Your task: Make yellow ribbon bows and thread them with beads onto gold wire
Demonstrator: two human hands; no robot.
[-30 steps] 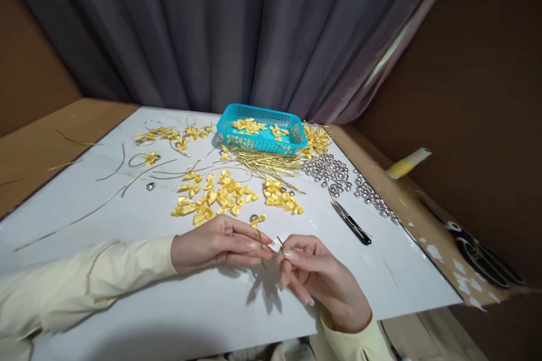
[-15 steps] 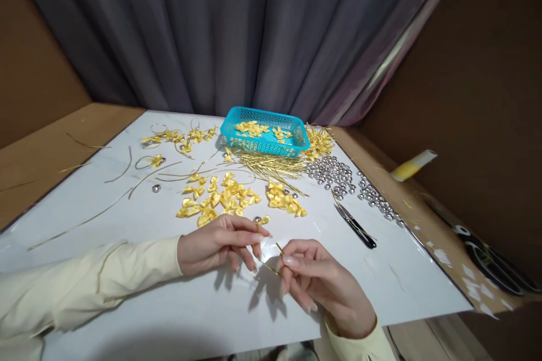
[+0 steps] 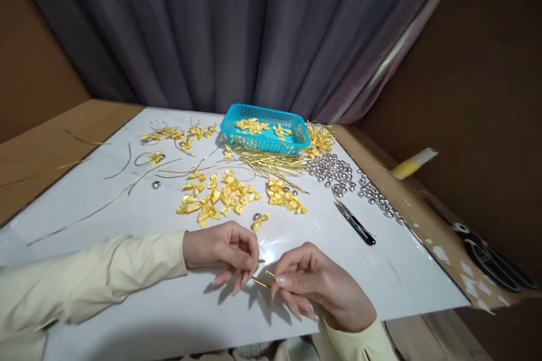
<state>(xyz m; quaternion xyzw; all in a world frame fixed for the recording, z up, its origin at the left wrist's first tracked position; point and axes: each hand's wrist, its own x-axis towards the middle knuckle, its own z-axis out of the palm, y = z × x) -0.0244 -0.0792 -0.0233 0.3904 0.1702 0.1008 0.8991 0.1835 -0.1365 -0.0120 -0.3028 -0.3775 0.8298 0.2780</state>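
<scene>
Over the near part of the white table, my left hand [image 3: 226,254] pinches one end of a gold cord [image 3: 260,281] between thumb and forefinger. My right hand [image 3: 315,282] grips the cord too, and a short end of it pokes out from its fingertips toward the left hand. Between the hands the cord spans a small gap; the rest is hidden by fingers. Just beyond them lies a single yellow satin bow [image 3: 260,222] beside a silver bell-like bead [image 3: 256,216]. A loose group of yellow bows [image 3: 228,194] is spread farther back.
A blue perforated basket [image 3: 265,144] with yellow bows stands at the back. In front of it lies a bundle of gold cords [image 3: 273,164]. Silver beads [image 3: 332,172] are heaped to the right, near small black-handled snips [image 3: 358,225]. Large scissors [image 3: 491,259] rest at the right edge.
My left fingers, loosely spread before, have closed in a pinch on the cord's end. My right hand has shifted slightly down and left. The single bow now shows fully.
</scene>
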